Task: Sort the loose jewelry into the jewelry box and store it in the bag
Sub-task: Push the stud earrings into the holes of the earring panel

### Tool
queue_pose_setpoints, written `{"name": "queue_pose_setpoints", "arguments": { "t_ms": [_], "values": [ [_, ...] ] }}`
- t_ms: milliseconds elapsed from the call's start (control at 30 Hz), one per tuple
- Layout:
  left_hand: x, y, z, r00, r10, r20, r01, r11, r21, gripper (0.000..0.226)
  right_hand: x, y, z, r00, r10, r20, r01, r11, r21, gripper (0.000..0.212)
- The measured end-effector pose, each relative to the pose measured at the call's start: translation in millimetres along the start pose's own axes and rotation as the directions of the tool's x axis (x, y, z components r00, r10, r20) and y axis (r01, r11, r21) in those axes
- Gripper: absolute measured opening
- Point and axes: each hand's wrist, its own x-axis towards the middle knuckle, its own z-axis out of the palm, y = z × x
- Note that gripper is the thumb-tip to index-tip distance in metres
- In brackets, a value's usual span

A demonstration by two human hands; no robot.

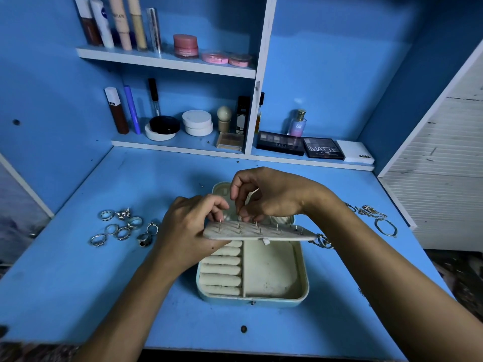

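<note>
An open pale jewelry box [274, 273] sits on the blue desk, with ring rolls on its left and a bare compartment on its right. My left hand [188, 231] holds the box's earring panel [261, 232] flat above the tray by its left end. Earring posts stick up through the panel. My right hand [271, 194] pinches one post near the panel's middle. Several silver rings [122, 227] lie loose left of the box. Chains and a bracelet [379, 218] lie to the right, partly behind my right forearm. No bag is in view.
Shelves at the back of the desk hold cosmetics: tubes, jars, a perfume bottle [298, 122] and eyeshadow palettes [322, 148]. A white slatted panel [449, 178] stands at the right. The desk's front edge [243, 347] is close to me.
</note>
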Motion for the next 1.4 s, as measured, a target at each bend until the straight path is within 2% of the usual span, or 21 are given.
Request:
{"name": "queue_pose_setpoints", "arguments": {
  "t_ms": [600,1100,1400],
  "values": [
    [0.1,-0.6,0.7,1.0,0.001,-0.009,-0.001,1.0,-0.001,0.041,2.0,0.1,1.5,1.0,0.002,0.015,-0.002,1.0,-0.025,0.028],
    [-1.5,-2.4,2.3,1.0,0.019,-0.023,-0.019,1.0,0.0,0.041,2.8,-5.3,0.9,1.0,0.012,0.025,-0.008,0.99,-0.143,0.024],
    [-0.4,-0.1,3.7,0.998,-0.002,-0.057,0.003,1.0,0.008,0.039,4.9,-6.2,-1.8,0.996,0.053,0.065,-0.051,0.998,-0.041,0.029]
  ]
}}
